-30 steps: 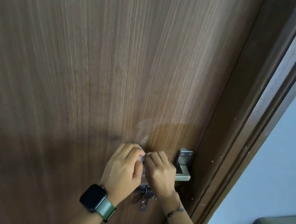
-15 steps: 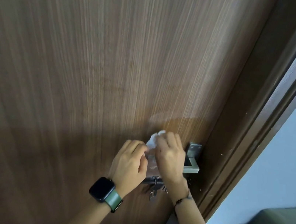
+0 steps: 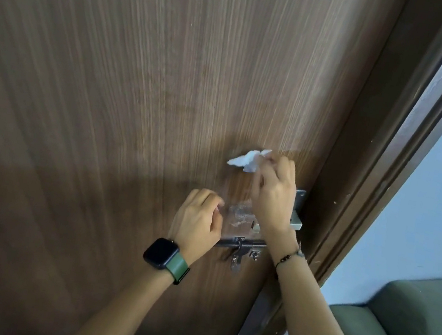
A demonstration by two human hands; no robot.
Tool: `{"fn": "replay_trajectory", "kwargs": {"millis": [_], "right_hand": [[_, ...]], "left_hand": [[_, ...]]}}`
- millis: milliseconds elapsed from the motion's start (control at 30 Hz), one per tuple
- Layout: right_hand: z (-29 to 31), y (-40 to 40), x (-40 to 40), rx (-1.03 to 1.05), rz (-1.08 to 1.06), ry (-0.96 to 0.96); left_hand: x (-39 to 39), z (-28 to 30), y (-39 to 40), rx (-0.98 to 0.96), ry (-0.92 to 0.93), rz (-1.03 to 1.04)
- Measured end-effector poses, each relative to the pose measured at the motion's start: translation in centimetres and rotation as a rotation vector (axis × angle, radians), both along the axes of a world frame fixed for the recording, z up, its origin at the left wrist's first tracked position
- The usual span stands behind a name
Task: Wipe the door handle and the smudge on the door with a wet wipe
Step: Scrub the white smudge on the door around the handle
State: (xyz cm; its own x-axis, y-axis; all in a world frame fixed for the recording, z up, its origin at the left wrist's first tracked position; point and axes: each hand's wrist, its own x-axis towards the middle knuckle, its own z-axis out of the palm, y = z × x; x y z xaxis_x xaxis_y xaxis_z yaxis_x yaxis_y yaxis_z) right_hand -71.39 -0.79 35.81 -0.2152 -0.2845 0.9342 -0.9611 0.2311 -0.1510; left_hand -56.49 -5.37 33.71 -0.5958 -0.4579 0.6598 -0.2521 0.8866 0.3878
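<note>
Crumpled white wet wipe [image 3: 249,160] pinched in right hand [image 3: 274,196] fingers against grained wooden door [image 3: 140,82]; left hand [image 3: 200,219] loosely curled, holding nothing.

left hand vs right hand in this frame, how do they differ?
The right hand pinches a crumpled white wipe at its fingertips; the left hand holds nothing, fingers loosely curled. The right hand is raised above the door handle; the left hand sits lower, just above the sliding bolt. The left wrist carries a watch, the right a thin bracelet. Both are close to the door.
</note>
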Motion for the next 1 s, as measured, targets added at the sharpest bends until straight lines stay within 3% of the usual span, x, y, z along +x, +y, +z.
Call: {"fn": "replay_trajectory", "kwargs": {"millis": [267, 433, 700, 1000], "right_hand": [[-6.4, 0.9, 2.1, 0.381, -0.012, -0.047], [-0.8, 1.4, -0.7, -0.015, -0.047, -0.23], [-0.5, 0.3, -1.8, -0.215, -0.063, -0.406], [0.6, 0.2, -0.5, -0.27, -0.119, -0.393]], "left_hand": [[1.0, -0.8, 1.9, 0.001, -0.009, 0.086], [1.9, -1.6, 3.2, 0.01, -0.046, 0.118], [3.0, -1.6, 2.6, -0.001, -0.027, 0.133], [1.3, 0.1, 0.3, -0.049, -0.028, 0.041]]}}
